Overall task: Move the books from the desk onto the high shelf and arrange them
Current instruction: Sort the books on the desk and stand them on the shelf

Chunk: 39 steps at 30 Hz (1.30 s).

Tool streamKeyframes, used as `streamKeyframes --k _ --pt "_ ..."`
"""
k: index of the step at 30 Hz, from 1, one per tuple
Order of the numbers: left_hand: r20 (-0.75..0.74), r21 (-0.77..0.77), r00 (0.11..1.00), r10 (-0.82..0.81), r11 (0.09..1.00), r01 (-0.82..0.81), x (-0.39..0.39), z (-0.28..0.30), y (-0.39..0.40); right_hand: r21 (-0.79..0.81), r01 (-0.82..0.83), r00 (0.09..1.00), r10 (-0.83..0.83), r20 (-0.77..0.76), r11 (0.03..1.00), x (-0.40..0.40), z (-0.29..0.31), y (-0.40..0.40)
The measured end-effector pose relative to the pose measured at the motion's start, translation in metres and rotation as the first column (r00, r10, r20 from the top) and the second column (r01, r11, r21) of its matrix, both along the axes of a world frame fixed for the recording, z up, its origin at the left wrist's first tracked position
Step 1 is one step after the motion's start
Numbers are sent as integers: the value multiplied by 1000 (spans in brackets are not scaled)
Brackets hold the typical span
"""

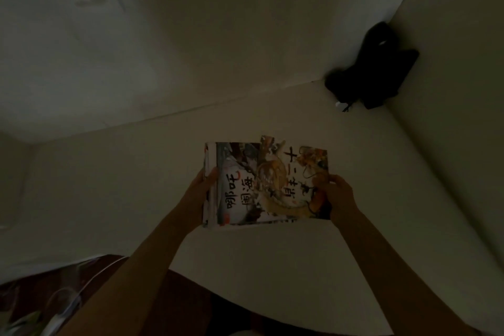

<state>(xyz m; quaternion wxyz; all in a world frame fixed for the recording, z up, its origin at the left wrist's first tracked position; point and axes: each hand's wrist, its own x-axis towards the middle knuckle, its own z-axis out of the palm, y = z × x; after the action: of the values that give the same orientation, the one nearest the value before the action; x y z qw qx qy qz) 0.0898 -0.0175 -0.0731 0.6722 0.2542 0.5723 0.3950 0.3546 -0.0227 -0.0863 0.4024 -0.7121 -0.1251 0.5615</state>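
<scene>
A small stack of picture books with colourful illustrated covers and black brush lettering lies flat on the pale high shelf, near its middle. The top cover is shifted slightly to the right of the one under it. My left hand grips the stack's left edge, thumb on the cover. At the right edge my right hand holds the stack, thumb on top. Both arms reach up from below.
A black bag or pouch with a small cord sits in the shelf's far right corner. White walls close the shelf at the back and right. Below left, a dark surface carries white cables and papers.
</scene>
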Motion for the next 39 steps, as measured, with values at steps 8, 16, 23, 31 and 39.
streamKeyframes --k 8,16,23,31,39 --pt "-49 22 996 -74 997 75 -6 0 2 65 -325 943 317 103 944 -16 10 1" --pt "-87 38 994 -65 997 68 -18 1 4 -4 -624 690 553 467 781 9 7 2" --pt "-181 13 910 -374 924 382 -34 -6 12 -173 -799 354 684 637 575 16 -5 11" --pt "-526 -197 367 -767 530 825 1 -16 64 -294 -907 -9 682 731 303 -17 -25 17" --pt "-884 -34 398 -246 882 471 -2 -51 48 -369 -894 -106 681 725 254 -30 -34 22"
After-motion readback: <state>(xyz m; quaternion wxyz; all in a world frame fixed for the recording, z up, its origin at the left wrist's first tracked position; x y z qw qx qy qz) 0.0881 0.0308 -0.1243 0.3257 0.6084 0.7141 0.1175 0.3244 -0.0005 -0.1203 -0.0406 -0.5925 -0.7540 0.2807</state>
